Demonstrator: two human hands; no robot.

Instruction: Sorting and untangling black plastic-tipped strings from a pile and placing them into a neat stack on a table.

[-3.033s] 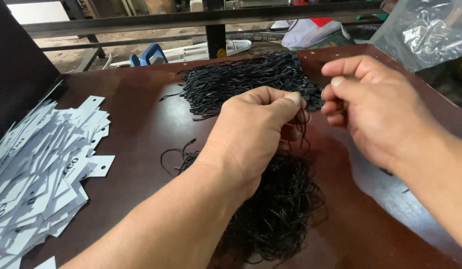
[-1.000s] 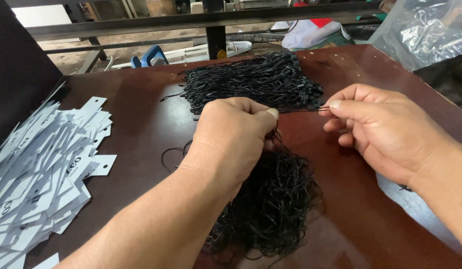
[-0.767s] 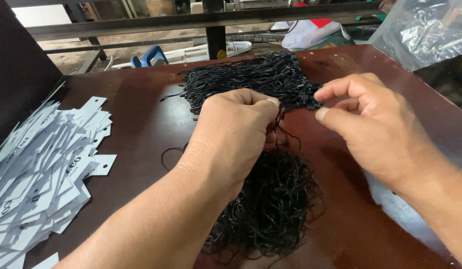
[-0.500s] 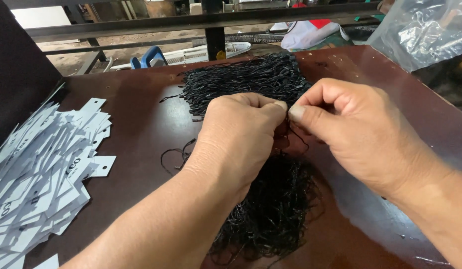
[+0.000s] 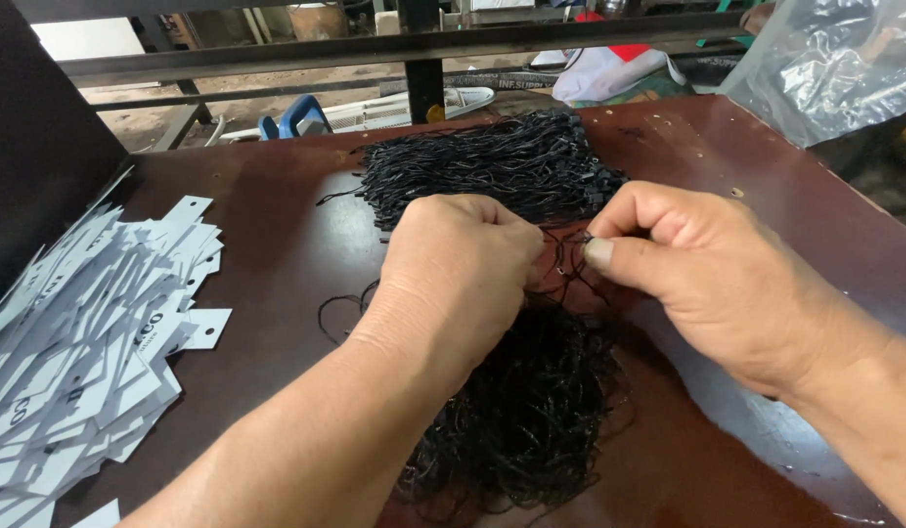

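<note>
Dark reddish table (image 5: 277,244); clear plastic bag (image 5: 834,59) at two o'clock, contents unclear. Left hand (image 5: 458,274) clenched, right hand (image 5: 707,274) pinching black strings (image 5: 531,411).

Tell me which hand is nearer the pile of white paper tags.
Left. The left hand sits mid-table, across a strip of bare wood from the white paper tags. The right hand lies beyond it, farther from the tags.

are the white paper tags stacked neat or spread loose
Spread loose: the white paper tags lie fanned and overlapping at odd angles across the table, not squared.
</note>
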